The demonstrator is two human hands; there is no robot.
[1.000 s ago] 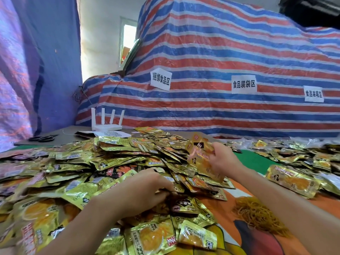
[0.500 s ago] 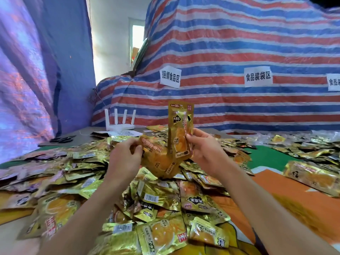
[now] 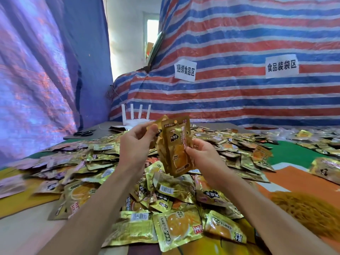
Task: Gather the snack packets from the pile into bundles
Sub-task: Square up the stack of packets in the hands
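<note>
A big pile of gold snack packets [image 3: 165, 196] covers the table in front of me. Above it I hold a small upright stack of gold packets [image 3: 174, 144] between both hands. My left hand [image 3: 136, 146] pinches the stack's upper left edge with thumb and fingers. From the right, my right hand [image 3: 200, 153] grips the stack with its thumb on the front packet. How many packets are in the stack is hard to tell.
A heap of yellow rubber bands [image 3: 303, 214] lies on the orange mat at the right. More packets [image 3: 323, 168] lie at the far right. A white router [image 3: 136, 116] and black scissors [image 3: 84, 133] sit at the back left. A striped tarp [image 3: 239, 43] hangs behind.
My left hand has lifted a packet out of the pile and brought it up against the packet in my right hand. Both hands now hold the packets together upright, higher than before.
</note>
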